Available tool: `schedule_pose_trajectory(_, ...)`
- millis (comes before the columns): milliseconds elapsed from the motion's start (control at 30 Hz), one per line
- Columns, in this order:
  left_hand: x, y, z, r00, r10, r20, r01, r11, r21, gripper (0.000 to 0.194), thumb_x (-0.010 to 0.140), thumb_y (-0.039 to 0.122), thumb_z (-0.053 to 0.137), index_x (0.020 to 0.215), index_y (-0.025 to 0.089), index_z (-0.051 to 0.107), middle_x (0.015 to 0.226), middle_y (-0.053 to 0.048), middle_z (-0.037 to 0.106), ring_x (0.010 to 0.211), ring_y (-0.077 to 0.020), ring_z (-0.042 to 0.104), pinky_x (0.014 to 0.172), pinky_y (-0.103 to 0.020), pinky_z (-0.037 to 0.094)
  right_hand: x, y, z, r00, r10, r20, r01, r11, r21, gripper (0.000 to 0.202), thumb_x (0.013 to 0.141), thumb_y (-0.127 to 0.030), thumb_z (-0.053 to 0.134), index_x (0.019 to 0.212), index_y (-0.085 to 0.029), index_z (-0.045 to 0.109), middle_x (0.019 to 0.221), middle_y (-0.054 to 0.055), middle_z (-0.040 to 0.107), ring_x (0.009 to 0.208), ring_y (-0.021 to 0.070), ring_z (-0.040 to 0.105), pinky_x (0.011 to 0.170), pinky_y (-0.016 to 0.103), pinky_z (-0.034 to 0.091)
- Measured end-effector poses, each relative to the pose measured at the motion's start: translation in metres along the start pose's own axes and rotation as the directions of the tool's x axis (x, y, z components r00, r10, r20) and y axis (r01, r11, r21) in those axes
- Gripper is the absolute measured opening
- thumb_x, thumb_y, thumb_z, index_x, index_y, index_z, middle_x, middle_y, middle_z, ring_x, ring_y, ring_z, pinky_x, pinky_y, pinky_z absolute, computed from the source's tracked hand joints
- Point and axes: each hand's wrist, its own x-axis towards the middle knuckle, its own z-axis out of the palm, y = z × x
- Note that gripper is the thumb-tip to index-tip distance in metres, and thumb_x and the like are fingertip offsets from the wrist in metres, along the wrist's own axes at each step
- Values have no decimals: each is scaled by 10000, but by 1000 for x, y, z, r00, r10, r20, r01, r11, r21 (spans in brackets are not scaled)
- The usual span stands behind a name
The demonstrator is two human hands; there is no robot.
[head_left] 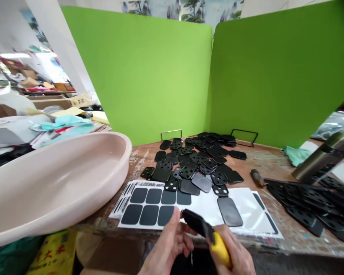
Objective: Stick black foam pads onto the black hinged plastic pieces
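Observation:
At the front edge of the table, my right hand (234, 250) is wrapped round a yellow-handled tool (220, 248). Next to the tool's dark end is a black plate (193, 221), held at its left end by the fingers of my left hand (176, 236). Behind my left hand lies a white sheet with dark rounded-square stickers (140, 214). A black hinged plate (229, 211) rests on white sheets (248, 206) to the right. Further back is a spread pile of black plates, some with holes (189, 170).
A large pink basin (114, 164) stands at the left. Green panels (154, 76) rise behind the table (275, 168). On the right are a metal flask (318, 160), a small brown bottle (257, 177), a green cloth (297, 155) and stacked black parts (306, 206).

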Motion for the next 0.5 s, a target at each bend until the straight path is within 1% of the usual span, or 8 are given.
schedule_pose_trajectory(67, -7, 3, -4, 999, -51, 18, 52, 995, -81, 386, 774, 462, 643, 1027, 171, 663, 799, -52, 657, 660, -136, 585, 615, -243, 449, -9, 3, -10, 941, -297, 160, 308, 950, -47, 354, 786, -190, 516, 1104, -252, 658, 1014, 77, 692, 886, 236, 675, 688, 275, 547)
schedule_pose_trajectory(133, -15, 4, -5, 999, -29, -16, 26, 991, -129, 440, 721, 302, 707, 1141, 200, 625, 921, -54, 675, 812, -170, 619, 745, -275, 469, -17, -4, -17, 914, -333, 231, 343, 939, -4, 435, 780, -137, 492, 1179, -256, 619, 1141, 84, 644, 1008, 235, 639, 764, 282, 540)
schedule_pose_trajectory(200, -21, 2, -4, 997, 37, -61, -44, 992, -115, 538, 707, 226, 705, 1230, 213, 581, 1033, -61, 674, 936, -193, 616, 860, -295, 451, -24, -19, -16, 986, -64, 157, 50, 995, 91, 376, 809, -199, 528, 1175, -235, 606, 1140, 93, 626, 963, 228, 641, 731, 283, 539)
schedule_pose_trajectory(233, -23, -2, -3, 995, 72, -72, -79, 991, -109, 566, 721, 214, 692, 1270, 224, 552, 1080, -59, 666, 976, -194, 609, 896, -293, 437, -27, -26, -13, 981, 154, 116, -172, 971, 165, 351, 823, -270, 552, 1168, -221, 596, 1055, 87, 645, 837, 207, 656, 639, 268, 534)
schedule_pose_trajectory(300, -27, -12, -1, 993, 102, -59, -108, 988, -109, 590, 765, 214, 659, 1328, 268, 490, 1150, -48, 643, 1024, -190, 596, 925, -289, 425, -34, -39, -4, 845, 521, 122, -531, 788, 312, 347, 813, -418, 598, 1067, -182, 604, 734, 15, 626, 511, 127, 557, 422, 209, 421)
schedule_pose_trajectory(367, -29, -24, 1, 993, 99, -68, -105, 991, -86, 565, 799, 237, 641, 1332, 308, 467, 1184, -32, 626, 1050, -181, 584, 910, -273, 430, -41, -43, 3, 750, 643, 152, -651, 680, 337, 326, 786, -476, 627, 888, -167, 611, 535, -51, 504, 388, 88, 416, 358, 197, 325)
schedule_pose_trajectory(433, -31, -34, 1, 990, 94, -104, -97, 995, -30, 465, 816, 305, 639, 1266, 291, 524, 1145, -35, 637, 1020, -173, 588, 849, -253, 449, -47, -39, 6, 851, 520, 75, -521, 818, 245, 222, 798, -398, 627, 790, -177, 600, 546, -33, 521, 454, 116, 477, 437, 222, 408)
schedule_pose_trajectory(500, -33, -40, 0, 993, 53, -108, -53, 999, -2, 393, 812, 390, 639, 1175, 248, 590, 1055, -45, 659, 943, -166, 603, 770, -238, 459, -51, -30, 4, 981, 190, 43, -193, 978, 83, 124, 819, -242, 557, 909, -191, 626, 740, 27, 635, 660, 178, 596, 615, 271, 500)
